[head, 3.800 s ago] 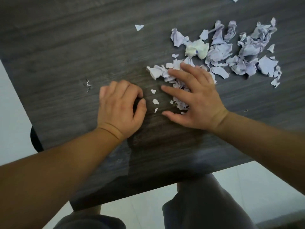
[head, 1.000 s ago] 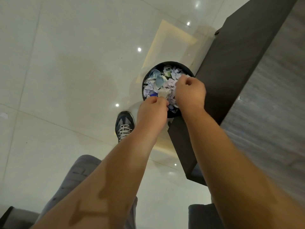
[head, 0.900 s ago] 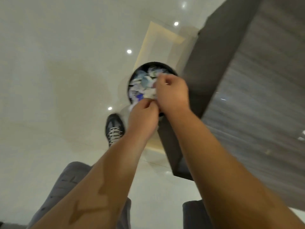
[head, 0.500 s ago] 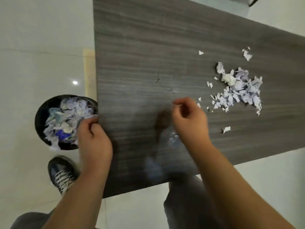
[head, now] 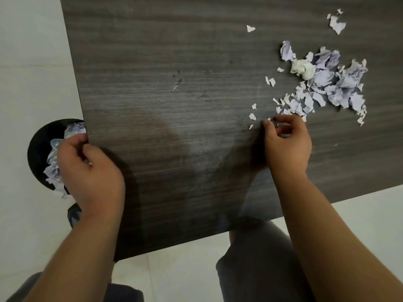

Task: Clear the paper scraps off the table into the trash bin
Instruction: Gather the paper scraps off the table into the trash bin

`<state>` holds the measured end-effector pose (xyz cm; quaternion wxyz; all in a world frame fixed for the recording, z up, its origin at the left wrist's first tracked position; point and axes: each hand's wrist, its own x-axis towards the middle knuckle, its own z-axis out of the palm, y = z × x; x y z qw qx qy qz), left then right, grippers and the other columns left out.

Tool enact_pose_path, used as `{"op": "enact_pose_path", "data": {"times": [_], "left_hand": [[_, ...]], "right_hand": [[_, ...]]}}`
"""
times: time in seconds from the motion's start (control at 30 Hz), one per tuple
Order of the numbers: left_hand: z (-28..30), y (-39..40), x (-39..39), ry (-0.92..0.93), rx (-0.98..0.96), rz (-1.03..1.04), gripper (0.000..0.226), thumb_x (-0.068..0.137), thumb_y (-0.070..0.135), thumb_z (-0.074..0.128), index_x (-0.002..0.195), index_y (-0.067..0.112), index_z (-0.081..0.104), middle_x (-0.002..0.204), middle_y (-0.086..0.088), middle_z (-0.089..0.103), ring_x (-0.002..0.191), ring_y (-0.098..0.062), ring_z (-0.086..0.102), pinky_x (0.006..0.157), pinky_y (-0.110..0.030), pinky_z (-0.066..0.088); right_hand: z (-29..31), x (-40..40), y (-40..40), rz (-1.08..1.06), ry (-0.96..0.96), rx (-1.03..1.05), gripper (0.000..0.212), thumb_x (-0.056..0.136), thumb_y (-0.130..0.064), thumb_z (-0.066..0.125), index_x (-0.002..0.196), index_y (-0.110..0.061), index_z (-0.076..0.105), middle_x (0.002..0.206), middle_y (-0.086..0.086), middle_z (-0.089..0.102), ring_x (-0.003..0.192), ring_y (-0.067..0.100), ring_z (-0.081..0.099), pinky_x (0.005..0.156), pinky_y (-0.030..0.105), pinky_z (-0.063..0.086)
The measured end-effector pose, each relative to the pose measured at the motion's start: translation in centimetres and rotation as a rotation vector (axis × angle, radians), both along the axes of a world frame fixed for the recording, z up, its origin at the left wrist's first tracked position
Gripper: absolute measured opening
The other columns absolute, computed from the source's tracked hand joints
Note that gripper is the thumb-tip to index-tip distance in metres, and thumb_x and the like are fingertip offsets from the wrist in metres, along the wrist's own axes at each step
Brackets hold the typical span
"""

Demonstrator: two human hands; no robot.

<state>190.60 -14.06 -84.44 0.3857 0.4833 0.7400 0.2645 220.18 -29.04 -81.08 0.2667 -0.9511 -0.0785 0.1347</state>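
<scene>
A pile of torn lilac paper scraps [head: 327, 86] lies on the right part of the dark wood table [head: 174, 62], with a cream crumpled ball [head: 304, 69] at its far edge. My right hand [head: 285, 144] rests at the pile's near edge, fingers curled and slightly apart, tips touching tiny scraps. The black round trash bin [head: 36, 147] stands on the floor by the table's left edge, full of scraps. My left hand [head: 87, 168] hovers at that edge, partly over the bin, fingers curled. A pale speck shows between them; I cannot tell if it is a held scrap.
Stray scraps lie apart from the pile: one at the far right [head: 337, 25], one small piece [head: 250, 28] further left, and a few bits [head: 252, 116] near my right thumb. A shoe [head: 73, 214] stands by the bin on the pale tiled floor. My knees are under the table's near edge.
A second ago both hands were over the bin. The view has swung back to the table; my right hand has moved to the pile's near edge, and my left stays by the bin.
</scene>
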Motion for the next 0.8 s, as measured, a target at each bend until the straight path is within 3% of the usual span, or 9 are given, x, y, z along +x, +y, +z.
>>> {"op": "enact_pose_path", "data": {"times": [0.1, 0.13, 0.2, 0.27, 0.33, 0.47, 0.63, 0.73, 0.8], "left_hand": [[-0.1, -0.1, 0.1, 0.002, 0.039, -0.027, 0.036, 0.103, 0.032, 0.042, 0.131, 0.02, 0.063, 0.125, 0.009, 0.065, 0.109, -0.001, 0.06, 0.097, -0.015, 0.048], [-0.1, -0.2, 0.1, 0.0, 0.046, -0.032, 0.036, 0.103, 0.032, 0.043, 0.131, 0.02, 0.062, 0.126, 0.008, 0.065, 0.112, -0.004, 0.061, 0.099, -0.02, 0.049], [-0.1, -0.2, 0.0, -0.008, 0.051, -0.047, 0.034, 0.104, 0.031, 0.045, 0.131, 0.021, 0.062, 0.127, 0.007, 0.065, 0.115, -0.007, 0.062, 0.102, -0.026, 0.051], [0.0, -0.2, -0.2, -0.021, 0.045, -0.075, 0.028, 0.104, 0.032, 0.047, 0.128, 0.028, 0.061, 0.128, 0.007, 0.065, 0.116, -0.007, 0.063, 0.102, -0.025, 0.052], [0.5, -0.2, -0.4, -0.046, 0.021, -0.108, 0.023, 0.104, 0.034, 0.05, 0.126, 0.038, 0.057, 0.13, 0.009, 0.065, 0.116, -0.003, 0.063, 0.101, -0.021, 0.051], [1.9, -0.1, -2.0, -0.104, 0.032, -0.163, 0.025, 0.105, 0.026, 0.057, 0.128, 0.032, 0.063, 0.122, 0.013, 0.066, 0.107, 0.002, 0.064, 0.091, -0.012, 0.05], [2.5, 2.4, -7.7, -0.178, 0.024, -0.051, 0.021, 0.099, 0.013, 0.058, 0.105, 0.026, 0.073, 0.092, 0.021, 0.073, 0.088, 0.001, 0.07, 0.083, -0.018, 0.056], [2.2, 4.2, -12.6, -0.185, 0.003, 0.097, 0.022, 0.095, 0.012, 0.056, 0.099, 0.025, 0.075, 0.092, 0.008, 0.075, 0.085, -0.009, 0.072, 0.079, -0.028, 0.059], [2.0, 5.0, -15.9, -0.184, -0.009, 0.165, 0.024, 0.094, 0.013, 0.056, 0.097, 0.027, 0.075, 0.092, 0.001, 0.076, 0.081, -0.012, 0.07, 0.072, -0.024, 0.054]], "right_hand": [[-0.3, 0.1, -0.1, -0.004, -0.025, -0.005, 0.01, 0.096, -0.039, 0.072, 0.093, -0.03, 0.07, 0.078, -0.019, 0.066, 0.075, -0.017, 0.061, 0.065, 0.004, 0.04], [-0.3, 0.1, -0.1, 0.001, -0.031, -0.009, 0.01, 0.097, -0.037, 0.071, 0.09, -0.03, 0.068, 0.079, -0.02, 0.065, 0.075, -0.017, 0.06, 0.064, 0.003, 0.04], [-0.3, 0.0, 0.0, 0.013, -0.036, -0.023, 0.012, 0.1, -0.035, 0.068, 0.091, -0.029, 0.064, 0.08, -0.019, 0.064, 0.074, -0.009, 0.062, 0.069, 0.009, 0.043], [-0.1, -0.2, 0.3, 0.023, -0.03, -0.047, 0.011, 0.103, -0.032, 0.065, 0.096, -0.025, 0.062, 0.083, -0.018, 0.062, 0.076, 0.0, 0.061, 0.079, 0.027, 0.05], [0.8, -1.0, 1.2, 0.038, -0.017, -0.034, 0.009, 0.105, -0.03, 0.064, 0.099, -0.023, 0.061, 0.084, -0.017, 0.062, 0.077, 0.002, 0.062, 0.081, 0.032, 0.054], [3.2, -7.5, 6.4, 0.28, 0.066, 0.137, 0.012, 0.099, -0.03, 0.07, 0.091, -0.037, 0.065, 0.082, -0.016, 0.069, 0.076, -0.003, 0.067, 0.071, 0.015, 0.055], [3.4, -21.9, 13.7, 0.651, 0.334, 0.227, 0.016, 0.095, -0.022, 0.076, 0.089, -0.035, 0.068, 0.08, -0.011, 0.07, 0.071, 0.003, 0.066, 0.065, 0.009, 0.05], [2.4, -28.2, 16.8, 0.778, 0.411, 0.192, 0.021, 0.095, -0.016, 0.075, 0.092, -0.036, 0.068, 0.09, -0.014, 0.067, 0.071, 0.0, 0.063, 0.065, 0.008, 0.049], [1.4, -31.0, 18.7, 0.8, 0.403, 0.149, 0.021, 0.095, -0.013, 0.072, 0.094, -0.034, 0.07, 0.095, -0.012, 0.068, 0.073, 0.0, 0.062, 0.067, 0.009, 0.048]]}}
